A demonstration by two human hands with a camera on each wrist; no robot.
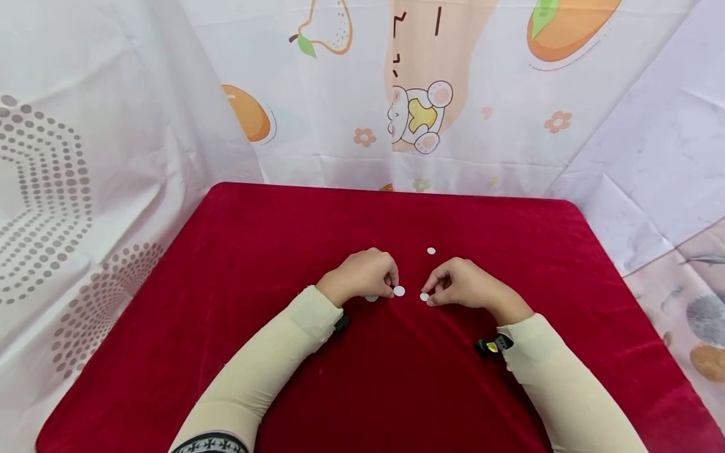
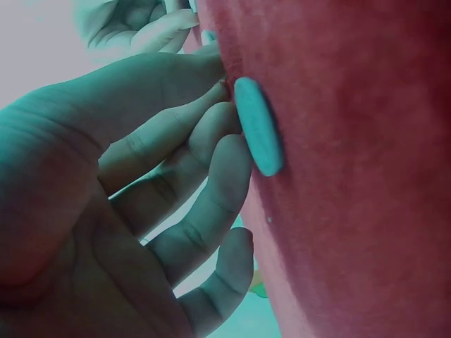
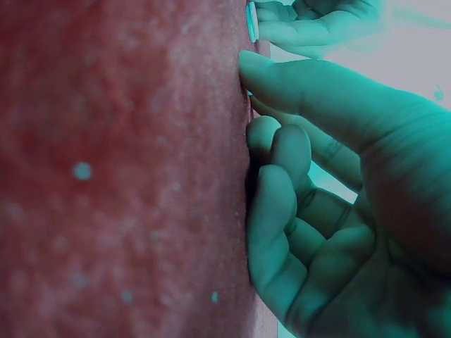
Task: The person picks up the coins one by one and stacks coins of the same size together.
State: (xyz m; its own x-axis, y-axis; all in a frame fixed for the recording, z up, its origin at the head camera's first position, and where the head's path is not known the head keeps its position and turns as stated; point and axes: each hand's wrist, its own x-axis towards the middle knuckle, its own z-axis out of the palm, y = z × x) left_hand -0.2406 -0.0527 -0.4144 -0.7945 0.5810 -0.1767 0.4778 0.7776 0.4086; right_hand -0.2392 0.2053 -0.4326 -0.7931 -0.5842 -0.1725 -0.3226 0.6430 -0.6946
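On the red cloth lie small flat white discs. My left hand [image 1: 369, 274] has thumb and index fingertips at the edge of one white disc [image 1: 399, 290], pinching it. Beneath that palm is a second, larger disc [image 1: 371, 298], seen edge-on as a thick rounded disc [image 2: 259, 127] beside the curled fingers in the left wrist view. Facing it, my right hand [image 1: 467, 284] pinches a smaller disc [image 1: 425, 296] between thumb and index finger. In the right wrist view, the thumb [image 3: 303, 84] hides that disc, and the other fingers rest curled against the cloth.
Another small white disc [image 1: 431, 250] lies farther back, beyond the right hand. The red cloth [image 1: 283, 226] covers the whole table, with shallow creases in front of the hands. Printed white curtains [image 1: 328, 126] hang around the back and sides.
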